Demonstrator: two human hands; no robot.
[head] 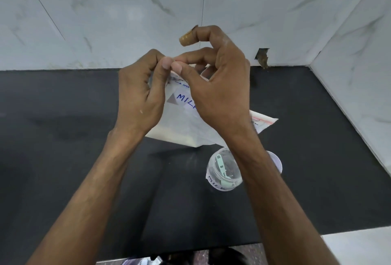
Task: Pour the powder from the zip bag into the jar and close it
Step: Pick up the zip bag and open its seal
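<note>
Nearest, the clear jar (224,171) marked MILK stands on the black counter (63,148), partly under the right forearm; a pale round piece (276,162) beside it may be its lid. Behind, the zip bag (184,123) rests its base on the counter. The left hand (139,97) and right hand (220,93) each pinch its top edge, thumbs touching: opening the seal, I judge. Next, part the lips, then tip the mouth over the jar. Marble wall (127,10) beyond

The black counter (63,159) carries it all: the zip bag (182,125) rests its lower edge there, just beneath the fingers (167,63). Nearer the person than those fingers, the clear jar (222,171) stands upright.
</note>
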